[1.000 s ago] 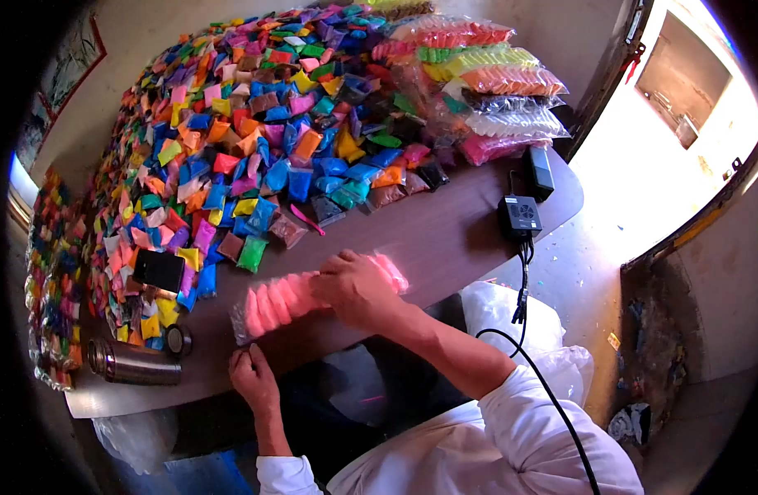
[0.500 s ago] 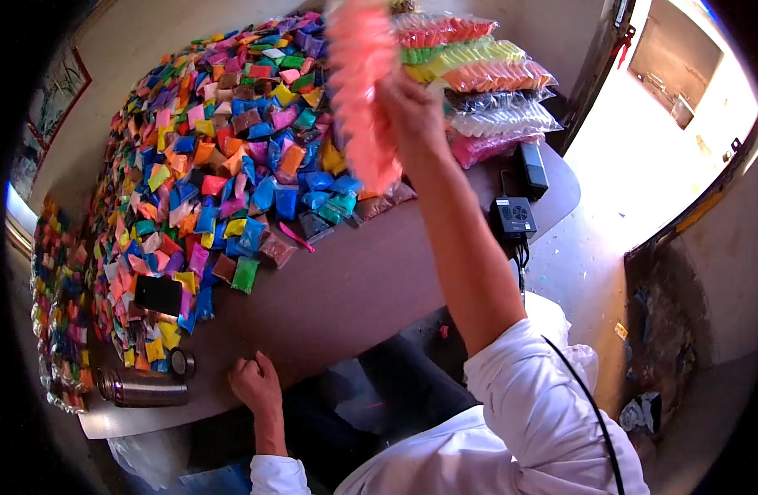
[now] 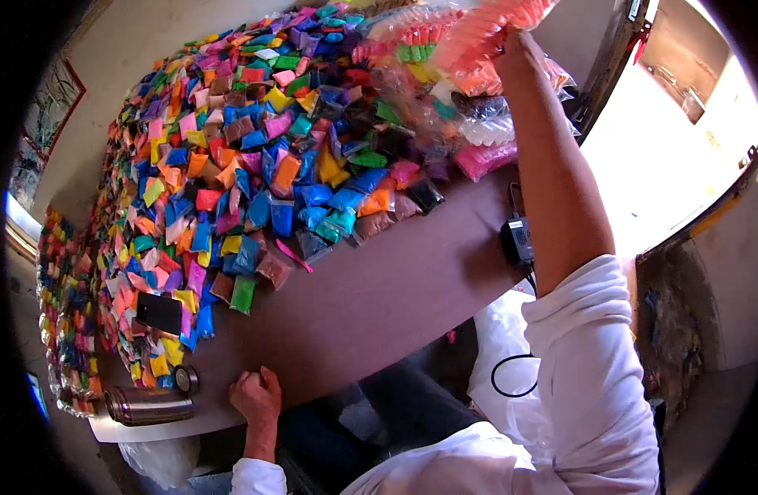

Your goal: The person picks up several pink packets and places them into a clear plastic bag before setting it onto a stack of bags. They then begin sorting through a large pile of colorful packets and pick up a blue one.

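Note:
My right hand [image 3: 519, 51] is raised at the top right, its fingers closed on a long clear bag of coral-pink packets [image 3: 482, 35]. That bag is blurred and hangs over a stack of similar bags, among them a white one [image 3: 488, 129] and a bright pink one [image 3: 484, 160] at the bottom. Down at the table's near edge, my left hand [image 3: 257, 398] rests in a loose fist with nothing showing in it. A steel flask [image 3: 150, 407] lies on its side left of that fist, and its round lid [image 3: 185, 379] is beside it.
A large heap of small colourful packets [image 3: 230, 177] covers the far and left side of the brown table [image 3: 354, 285]. On the heap lies a dark phone-like slab [image 3: 159, 313]. A pink stick [image 3: 293, 256] lies at its front. A black box with cables [image 3: 517, 241] sits at right.
My right hand has carried the coral-pink bag rightward, from above the heap to over the stacked bags. My left fist stays by the table edge. The view has shifted slightly.

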Demonstrator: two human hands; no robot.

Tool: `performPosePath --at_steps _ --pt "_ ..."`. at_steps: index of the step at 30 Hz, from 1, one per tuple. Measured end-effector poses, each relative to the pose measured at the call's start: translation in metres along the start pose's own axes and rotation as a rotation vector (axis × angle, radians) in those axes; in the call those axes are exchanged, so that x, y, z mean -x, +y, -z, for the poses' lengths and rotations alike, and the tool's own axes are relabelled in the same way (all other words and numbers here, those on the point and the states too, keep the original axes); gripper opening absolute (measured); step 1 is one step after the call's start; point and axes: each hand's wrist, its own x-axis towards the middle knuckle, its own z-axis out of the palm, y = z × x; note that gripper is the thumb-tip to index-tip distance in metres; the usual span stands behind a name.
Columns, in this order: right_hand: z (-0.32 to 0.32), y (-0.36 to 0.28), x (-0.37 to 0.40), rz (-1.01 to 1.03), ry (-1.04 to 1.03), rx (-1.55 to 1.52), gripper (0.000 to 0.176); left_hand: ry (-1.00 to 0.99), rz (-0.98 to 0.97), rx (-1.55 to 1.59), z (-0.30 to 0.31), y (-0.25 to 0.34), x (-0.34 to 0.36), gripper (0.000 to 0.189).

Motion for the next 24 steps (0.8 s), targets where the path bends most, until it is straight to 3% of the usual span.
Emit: performPosePath --at_steps 1,4,7,9,11,15,20,23,24 --pt "-0.009 0.024 -0.023 -0.036 0.024 -0.197 0.017 -0.001 0.001 -0.003 -0.001 -0.001 -0.001 0.035" --pt "0.054 -0.078 0.057 -0.636 0.021 -0.873 0.015 0.018 -0.085 -0.088 -0.003 -0.002 -0.003 0.036" --pt "0.054 -0.083 0.058 -0.776 0.155 -1.032 0.014 -0.004 -0.080 -0.090 0.002 0.002 -0.004 0.036" --pt "0.058 -0.097 0.070 -0.752 0.131 -0.998 0.013 -0.058 -0.043 -0.111 0.000 0.000 -0.003 0.038" --pt "0.052 -0.089 0.062 -0.664 0.017 -0.769 0.011 -0.055 -0.056 -0.076 -0.006 -0.008 0.000 0.038" --pt "0.037 -0.084 0.050 -0.757 -0.015 -0.837 0.008 -0.065 -0.049 -0.094 -0.009 -0.011 0.001 0.038" --pt "0.025 -0.078 0.044 -0.654 -0.106 -0.713 0.011 -0.074 -0.049 -0.043 -0.002 -0.005 -0.002 0.037" --pt "0.016 -0.061 0.026 -0.746 -0.082 -0.781 0.013 -0.056 -0.068 -0.030 -0.005 -0.004 -0.002 0.036" --pt "0.009 -0.039 0.007 -0.627 -0.122 -0.508 0.012 -0.036 -0.078 -0.042 -0.006 -0.005 -0.001 0.036"
